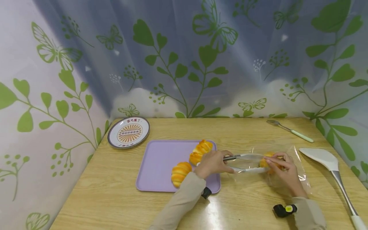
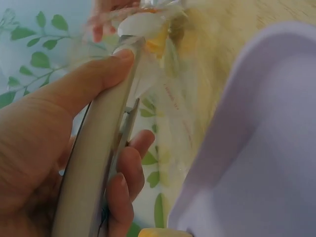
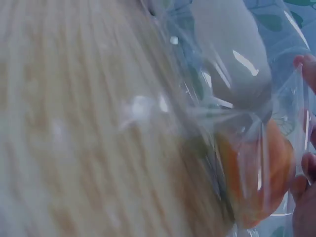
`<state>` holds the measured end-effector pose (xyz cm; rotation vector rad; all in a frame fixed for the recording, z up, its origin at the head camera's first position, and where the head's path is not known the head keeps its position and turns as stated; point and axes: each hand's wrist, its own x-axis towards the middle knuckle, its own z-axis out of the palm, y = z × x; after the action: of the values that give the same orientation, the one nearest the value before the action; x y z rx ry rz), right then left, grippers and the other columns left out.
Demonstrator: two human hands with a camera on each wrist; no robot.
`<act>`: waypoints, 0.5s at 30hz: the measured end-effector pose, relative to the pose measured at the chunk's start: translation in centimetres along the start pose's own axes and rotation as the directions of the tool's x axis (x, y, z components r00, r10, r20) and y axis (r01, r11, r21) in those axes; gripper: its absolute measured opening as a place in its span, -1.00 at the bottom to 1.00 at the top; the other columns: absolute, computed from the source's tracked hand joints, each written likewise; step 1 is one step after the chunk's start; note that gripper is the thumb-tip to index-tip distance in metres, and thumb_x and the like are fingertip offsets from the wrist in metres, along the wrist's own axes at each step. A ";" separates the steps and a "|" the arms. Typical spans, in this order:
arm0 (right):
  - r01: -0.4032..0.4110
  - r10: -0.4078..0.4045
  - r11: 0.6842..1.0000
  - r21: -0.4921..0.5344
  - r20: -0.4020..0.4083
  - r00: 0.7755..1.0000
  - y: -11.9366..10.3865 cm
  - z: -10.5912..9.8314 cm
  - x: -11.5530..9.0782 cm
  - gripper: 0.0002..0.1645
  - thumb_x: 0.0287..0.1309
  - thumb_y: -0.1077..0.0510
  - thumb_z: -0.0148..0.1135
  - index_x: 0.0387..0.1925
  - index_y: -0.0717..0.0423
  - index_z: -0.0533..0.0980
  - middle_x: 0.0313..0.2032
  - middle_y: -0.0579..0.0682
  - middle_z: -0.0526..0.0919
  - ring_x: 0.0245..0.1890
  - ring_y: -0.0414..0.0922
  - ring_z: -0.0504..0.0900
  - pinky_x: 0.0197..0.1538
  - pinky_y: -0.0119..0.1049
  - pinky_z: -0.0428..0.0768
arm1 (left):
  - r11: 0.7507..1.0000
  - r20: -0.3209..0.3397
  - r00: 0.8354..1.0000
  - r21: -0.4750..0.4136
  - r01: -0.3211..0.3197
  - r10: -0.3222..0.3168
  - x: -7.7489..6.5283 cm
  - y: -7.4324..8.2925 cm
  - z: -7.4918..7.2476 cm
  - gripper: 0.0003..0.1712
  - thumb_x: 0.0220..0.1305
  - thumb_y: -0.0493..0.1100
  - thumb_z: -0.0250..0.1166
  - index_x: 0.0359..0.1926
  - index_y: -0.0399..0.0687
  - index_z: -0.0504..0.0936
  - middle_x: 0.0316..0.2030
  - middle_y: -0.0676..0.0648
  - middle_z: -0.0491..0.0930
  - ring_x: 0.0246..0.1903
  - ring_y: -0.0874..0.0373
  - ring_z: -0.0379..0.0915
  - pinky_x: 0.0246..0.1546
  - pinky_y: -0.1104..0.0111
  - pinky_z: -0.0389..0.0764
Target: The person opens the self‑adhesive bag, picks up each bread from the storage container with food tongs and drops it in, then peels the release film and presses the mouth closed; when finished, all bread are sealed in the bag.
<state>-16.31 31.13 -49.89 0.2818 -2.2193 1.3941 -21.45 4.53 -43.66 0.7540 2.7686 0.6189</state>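
Note:
My left hand (image 1: pixel 211 163) grips metal tongs (image 2: pixel 96 148) with white tips, thumb on one arm and fingers curled round the other. The tongs reach rightward into a clear plastic bag (image 1: pixel 300 174), their tips at a golden bread roll (image 1: pixel 263 163) inside it. My right hand (image 1: pixel 288 172) pinches the bag from its right side, fingers over the roll. In the right wrist view, the orange-brown roll (image 3: pixel 269 182) shows through the film below a white tong tip (image 3: pixel 237 54). Left of the tongs, two more rolls, one nearer (image 1: pixel 179 175) and one farther (image 1: pixel 202 150), lie on a purple tray (image 1: pixel 161 166).
A round patterned plate (image 1: pixel 113 135) stands at the back left. At the back right lies a fork (image 1: pixel 300 135) with a pale green handle. A white-headed spatula (image 1: pixel 323 157) lies along the right side of the wooden table (image 1: pixel 100 191). Patterned curtains hang behind the table.

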 end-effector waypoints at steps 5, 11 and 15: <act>-0.033 0.033 0.999 -0.021 0.028 0.999 -0.4 0.0 -0.1 -0.75 0.09 0.47 0.27 -0.20 0.23 0.71 -0.16 -0.45 0.45 -0.09 -0.41 0.31 -0.16 -0.56 0.25 | 1.000 0.001 1.000 0.025 0.009 -0.009 0.0 0.0 0.3 -0.16 -0.09 0.27 0.51 0.26 0.19 0.51 -0.45 0.20 0.62 -0.64 0.39 0.26 -0.62 0.55 0.32; -0.037 0.037 0.998 -0.045 0.005 0.999 -0.3 -0.5 -0.1 -0.77 0.14 0.46 0.25 -0.20 0.25 0.71 -0.18 -0.43 0.44 -0.16 -0.43 0.35 -0.34 -0.46 0.24 | 0.999 0.016 0.999 0.009 0.040 -0.040 0.0 -0.1 0.1 -0.05 -0.14 0.29 0.54 0.31 0.16 0.46 -0.44 0.19 0.58 -0.61 0.38 0.31 -0.64 0.53 0.36; -0.034 0.035 0.998 -0.048 0.019 0.999 0.1 -0.4 -0.1 -0.77 0.13 0.49 0.23 -0.22 0.30 0.70 -0.18 -0.43 0.45 -0.16 -0.43 0.33 -0.32 -0.50 0.24 | 0.999 0.031 0.999 0.035 0.026 -0.027 0.3 0.0 0.0 -0.05 -0.13 0.28 0.53 0.31 0.17 0.45 -0.48 0.21 0.53 -0.59 0.37 0.31 -0.63 0.51 0.35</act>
<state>-16.16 31.53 -49.83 0.2432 -2.2805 1.3591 -21.65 4.69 -43.64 0.7264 2.7625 0.5508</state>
